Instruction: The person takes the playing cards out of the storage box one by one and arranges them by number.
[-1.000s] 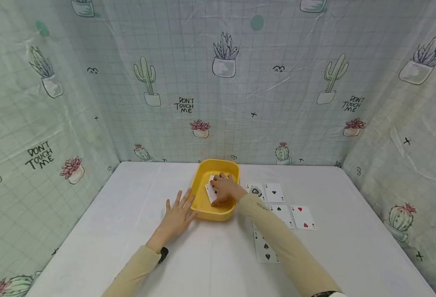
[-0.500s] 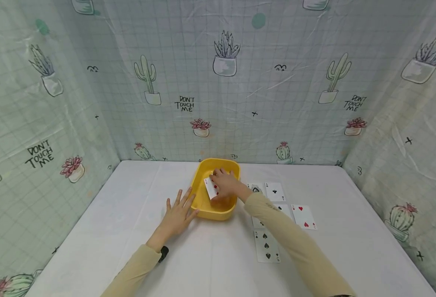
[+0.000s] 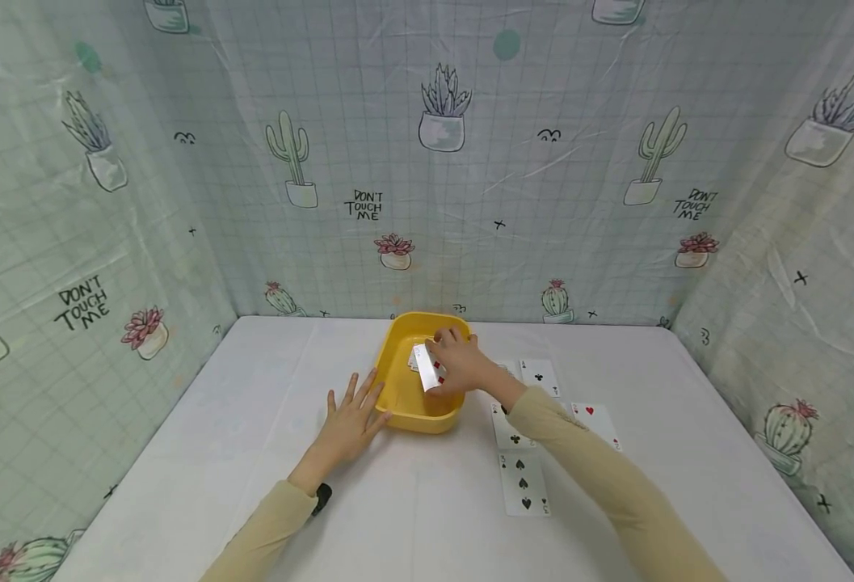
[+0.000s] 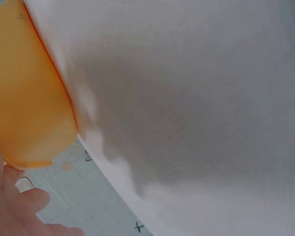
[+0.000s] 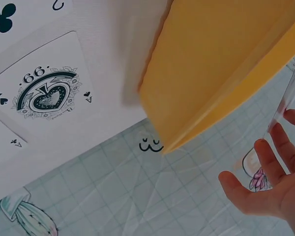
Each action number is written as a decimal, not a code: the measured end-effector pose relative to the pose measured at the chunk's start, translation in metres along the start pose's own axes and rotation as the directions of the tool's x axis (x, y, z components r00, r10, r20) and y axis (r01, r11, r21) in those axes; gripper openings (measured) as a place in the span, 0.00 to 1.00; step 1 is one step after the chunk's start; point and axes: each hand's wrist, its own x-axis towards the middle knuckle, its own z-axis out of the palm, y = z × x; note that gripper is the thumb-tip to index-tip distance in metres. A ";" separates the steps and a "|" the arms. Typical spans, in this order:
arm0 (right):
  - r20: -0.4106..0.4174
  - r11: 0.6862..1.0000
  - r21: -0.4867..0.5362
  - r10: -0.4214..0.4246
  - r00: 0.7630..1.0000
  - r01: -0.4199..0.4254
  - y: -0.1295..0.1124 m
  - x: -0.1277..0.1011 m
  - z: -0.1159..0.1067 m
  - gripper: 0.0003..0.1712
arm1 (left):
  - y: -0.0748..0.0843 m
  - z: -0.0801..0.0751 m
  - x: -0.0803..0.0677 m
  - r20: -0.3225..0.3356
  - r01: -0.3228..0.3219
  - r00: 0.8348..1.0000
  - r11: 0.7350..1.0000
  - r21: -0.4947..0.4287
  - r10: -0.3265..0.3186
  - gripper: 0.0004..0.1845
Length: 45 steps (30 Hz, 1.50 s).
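Observation:
My right hand (image 3: 461, 364) pinches a playing card (image 3: 427, 370) with red diamonds, tilted over the yellow plastic bin (image 3: 418, 423). The right wrist view catches that card (image 5: 287, 93) nearly edge-on, at the fingertips. Under it, inside the bin, part of another white card (image 3: 413, 360) shows; the hand hides the rest. With fingers spread, my left hand (image 3: 347, 424) touches the bin's left front side. The left wrist view has a bit of this hand (image 4: 14, 211) beside the orange-looking bin wall (image 4: 34, 88).
Right of the bin, face-up cards lie in rows: an ace of clubs (image 3: 539, 377), a two of clubs (image 3: 511, 432), a two of hearts (image 3: 594, 419), a three of spades (image 3: 523, 485). The right wrist view shows an ace of spades (image 5: 46, 93). Printed cloth (image 3: 441, 186) hangs behind the white table.
My right hand has drawn the diamonds card up from the bin floor and slightly right, tilting it. The right forearm has shifted right, covering other table cards. My left hand stays put.

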 end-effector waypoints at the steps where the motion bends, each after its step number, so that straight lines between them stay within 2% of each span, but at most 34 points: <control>1: -0.004 1.000 -0.003 0.005 1.000 -0.005 0.001 -0.003 0.000 0.50 | 0.000 0.000 0.000 -0.006 -0.002 1.000 1.000 0.001 0.002 0.33; 10: -0.027 0.997 0.005 0.081 0.996 -0.081 0.011 -0.032 0.002 0.52 | 0.002 -0.002 0.001 0.003 0.005 1.000 1.000 0.007 -0.005 0.33; 23: -0.116 0.999 -0.018 0.029 0.993 -0.031 0.032 -0.085 0.004 0.52 | 0.001 -0.002 -0.001 0.042 0.014 0.999 1.000 0.015 -0.015 0.34; 36: -0.211 0.996 -0.071 0.037 0.977 -0.053 0.047 -0.136 0.007 0.50 | 0.000 -0.002 0.001 0.039 0.016 0.999 1.000 0.005 -0.016 0.34; 45: -0.224 0.996 -0.059 0.054 0.973 -0.069 0.054 -0.174 0.021 0.49 | 0.000 -0.003 0.001 0.052 0.022 0.998 1.000 0.003 -0.022 0.34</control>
